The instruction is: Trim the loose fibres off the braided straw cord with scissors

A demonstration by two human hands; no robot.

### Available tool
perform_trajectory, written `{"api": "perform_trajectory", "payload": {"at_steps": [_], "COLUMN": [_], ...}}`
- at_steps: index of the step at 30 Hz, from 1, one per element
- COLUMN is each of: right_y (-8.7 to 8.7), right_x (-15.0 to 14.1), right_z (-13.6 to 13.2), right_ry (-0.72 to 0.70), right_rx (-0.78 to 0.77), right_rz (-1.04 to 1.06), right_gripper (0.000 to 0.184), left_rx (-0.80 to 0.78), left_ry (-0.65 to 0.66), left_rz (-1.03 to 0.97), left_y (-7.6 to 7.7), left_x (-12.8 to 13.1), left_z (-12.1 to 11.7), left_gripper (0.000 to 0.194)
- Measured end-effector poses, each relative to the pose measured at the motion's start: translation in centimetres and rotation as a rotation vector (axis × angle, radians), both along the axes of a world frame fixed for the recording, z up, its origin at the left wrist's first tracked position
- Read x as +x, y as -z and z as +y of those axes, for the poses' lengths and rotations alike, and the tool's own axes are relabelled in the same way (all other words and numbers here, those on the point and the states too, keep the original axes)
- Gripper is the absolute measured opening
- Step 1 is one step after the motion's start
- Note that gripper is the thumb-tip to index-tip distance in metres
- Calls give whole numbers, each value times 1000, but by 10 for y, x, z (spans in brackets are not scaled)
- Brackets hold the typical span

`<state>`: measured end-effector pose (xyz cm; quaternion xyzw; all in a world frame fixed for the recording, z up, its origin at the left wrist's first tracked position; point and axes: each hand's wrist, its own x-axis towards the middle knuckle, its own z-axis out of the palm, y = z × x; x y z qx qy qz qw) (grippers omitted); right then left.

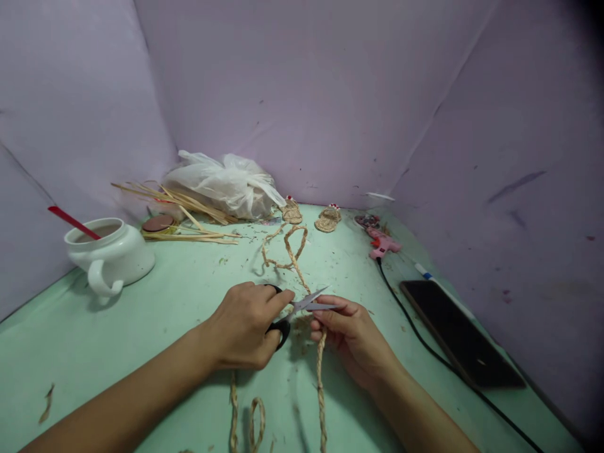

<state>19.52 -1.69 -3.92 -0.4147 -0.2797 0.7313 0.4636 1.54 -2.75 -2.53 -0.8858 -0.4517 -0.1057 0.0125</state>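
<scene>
My left hand (245, 326) grips a pair of black-handled scissors (302, 304), blades slightly apart and pointing right. My right hand (352, 330) pinches a braided straw rope (296, 251) right at the blades. The rope loops away toward the back of the green table (189, 289) and also runs down toward me between my forearms, with another loop near the bottom edge.
A white pot (111, 255) with a red stick stands at the left. Loose straw stalks (184, 217), a plastic bag (226, 182) and two small woven sandals (328, 219) lie at the back. A pink glue gun (383, 244) with black cord and a dark phone (460, 333) are on the right.
</scene>
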Motion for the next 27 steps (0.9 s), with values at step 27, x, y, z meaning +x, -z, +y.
{"api": "perform_trajectory", "payload": {"at_steps": [27], "right_y": [2], "right_x": [-1], "right_z": [-3], "right_ry": [-57], "right_rx": [59], "right_rz": [-73], "right_gripper": [13], "left_rx": [-65], "left_ry": [18], "left_rz": [162], "left_y": [0], "left_x": [-2], "left_z": [2], "left_gripper": [49]}}
